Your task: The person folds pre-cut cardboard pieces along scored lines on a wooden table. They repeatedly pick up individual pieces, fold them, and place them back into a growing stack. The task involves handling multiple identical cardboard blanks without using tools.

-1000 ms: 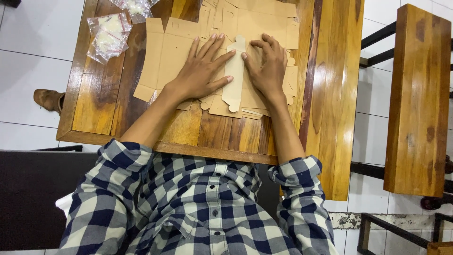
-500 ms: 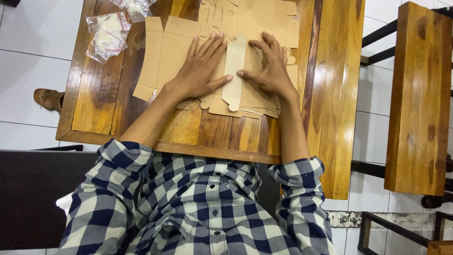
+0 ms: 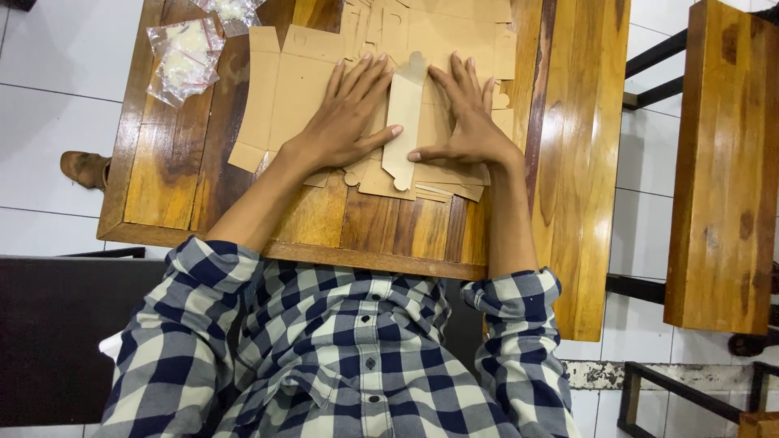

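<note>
A folded strip of tan cardboard (image 3: 405, 113) lies upright between my two hands on a wooden table (image 3: 369, 231). My left hand (image 3: 345, 118) rests flat, fingers spread, pressing the cardboard from the left with its thumb at the strip's edge. My right hand (image 3: 462, 113) lies flat on the right side, thumb touching the strip's lower edge. Under both hands sits a pile of flat die-cut cardboard box blanks (image 3: 284, 81) that reaches to the table's far edge.
Small clear plastic bags (image 3: 185, 57) with white contents lie at the table's far left corner. A wooden bench (image 3: 722, 162) stands to the right over a white tiled floor. A brown shoe (image 3: 85, 169) shows left of the table.
The cardboard strip between my hands has been folded narrower and stands straighter. Both hands have shifted slightly inward and now press its two sides.
</note>
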